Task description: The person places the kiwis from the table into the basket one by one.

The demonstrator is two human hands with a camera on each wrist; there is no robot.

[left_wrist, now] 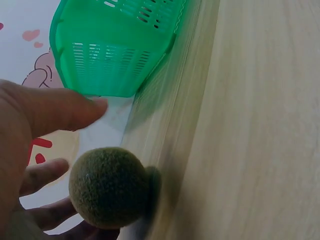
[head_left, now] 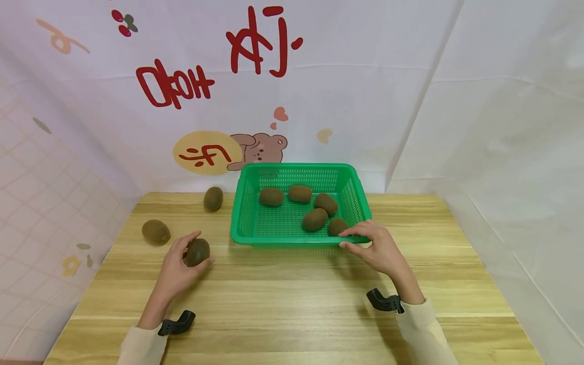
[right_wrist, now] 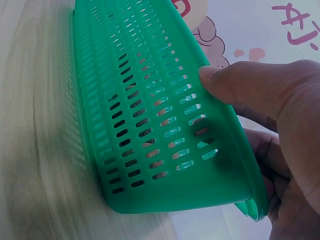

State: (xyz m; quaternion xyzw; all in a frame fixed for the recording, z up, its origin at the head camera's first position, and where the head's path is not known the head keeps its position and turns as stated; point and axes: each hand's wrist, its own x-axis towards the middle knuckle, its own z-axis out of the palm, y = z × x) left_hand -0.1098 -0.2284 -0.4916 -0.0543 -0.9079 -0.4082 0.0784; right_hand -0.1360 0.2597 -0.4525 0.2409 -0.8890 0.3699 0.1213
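My left hand [head_left: 177, 268] is spread around a brown fuzzy kiwifruit [head_left: 198, 252] on the table, left of the basket. In the left wrist view the thumb stands apart from this kiwifruit [left_wrist: 109, 187], while the other fingers lie along its far side. My right hand [head_left: 377, 249] pinches the near rim of a green plastic basket [head_left: 292, 240] close to its right corner. The right wrist view has the thumb on the outside of the basket wall [right_wrist: 145, 120] and the fingers over the rim. Inside the basket lie several kiwifruits [head_left: 315, 219], one partly hidden behind the rim near my right fingers.
Two more kiwifruits lie on the wooden table [head_left: 283, 304]: one [head_left: 155, 232] at the left edge, another [head_left: 213, 198] at the back, left of the basket. A white printed cloth [head_left: 356, 101] hangs behind the table and along its sides. Each wrist wears a black camera mount [head_left: 177, 323].
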